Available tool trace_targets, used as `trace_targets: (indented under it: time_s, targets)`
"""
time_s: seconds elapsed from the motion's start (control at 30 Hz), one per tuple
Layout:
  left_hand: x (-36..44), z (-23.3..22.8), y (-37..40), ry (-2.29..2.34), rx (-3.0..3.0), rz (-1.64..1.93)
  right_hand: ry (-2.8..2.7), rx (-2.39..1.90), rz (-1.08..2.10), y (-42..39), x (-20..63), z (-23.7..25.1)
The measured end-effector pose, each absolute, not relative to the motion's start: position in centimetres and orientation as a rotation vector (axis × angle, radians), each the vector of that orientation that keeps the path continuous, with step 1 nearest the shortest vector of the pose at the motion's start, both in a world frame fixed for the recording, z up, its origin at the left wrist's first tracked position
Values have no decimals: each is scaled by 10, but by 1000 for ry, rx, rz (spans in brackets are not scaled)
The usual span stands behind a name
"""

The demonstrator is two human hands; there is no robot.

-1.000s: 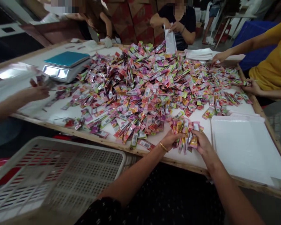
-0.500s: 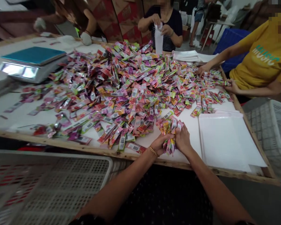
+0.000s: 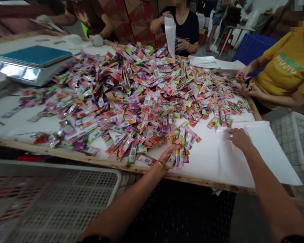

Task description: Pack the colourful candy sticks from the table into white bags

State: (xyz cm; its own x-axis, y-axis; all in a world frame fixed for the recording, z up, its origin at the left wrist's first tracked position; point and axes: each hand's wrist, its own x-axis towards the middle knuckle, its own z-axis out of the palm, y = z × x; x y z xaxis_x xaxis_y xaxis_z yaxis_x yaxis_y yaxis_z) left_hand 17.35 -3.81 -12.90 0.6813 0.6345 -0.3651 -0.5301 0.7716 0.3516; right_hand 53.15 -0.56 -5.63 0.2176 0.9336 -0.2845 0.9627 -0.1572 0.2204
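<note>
My left hand (image 3: 167, 155) is closed around a bunch of small colourful snack packets (image 3: 181, 148), held just above the table's front edge. Some of its fingers are hidden behind the packets. To the right, my right hand (image 3: 240, 139) pinches the upper edge of a white bag (image 3: 233, 165), its fingertips partly out of sight. That bag lies over other white bags (image 3: 273, 152) on the table. Beyond my left hand spreads a large heap of the same packets (image 3: 142, 91), loose and overlapping.
A scale (image 3: 35, 62) with a blue-green top stands at the left. Plastic baskets (image 3: 66, 192) flank the wooden-edged table. Opposite, a co-worker holds up a white bag (image 3: 170, 35); another in a yellow shirt (image 3: 288, 64) handles packets. More white bags (image 3: 202, 62) lie at the back.
My right hand has left the bunch and moved right onto a white bag, which has shifted left. The left hand alone holds the packets. The yellow-shirted co-worker's hands have drawn back.
</note>
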Motion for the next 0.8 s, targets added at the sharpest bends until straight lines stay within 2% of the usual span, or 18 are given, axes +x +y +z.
trace_targets:
  time_s: [0.17, 0.3, 0.4, 0.5, 0.57, 0.7, 0.8]
  targets:
    - [165, -109, -33, 508, 213, 704, 2007, 1959, -30, 1, 486, -25]
    - [152, -71, -22, 410, 222, 739, 2448, 1728, -24, 10, 431, 14]
    - [143, -31, -15, 342, 248, 804, 2635, 1487, -448, 28, 402, 39]
    - [138, 0, -14, 312, 278, 886, 2536, 1224, -949, 41, 378, 46]
    - [138, 8, -16, 348, 281, 933, 2421, 1124, -1060, 40, 360, 36]
    - [143, -4, -12, 434, 201, 896, 2454, 1092, -846, 31, 326, 13]
    - [141, -18, 0, 475, 135, 879, 2568, 1011, -786, 36, 315, 23]
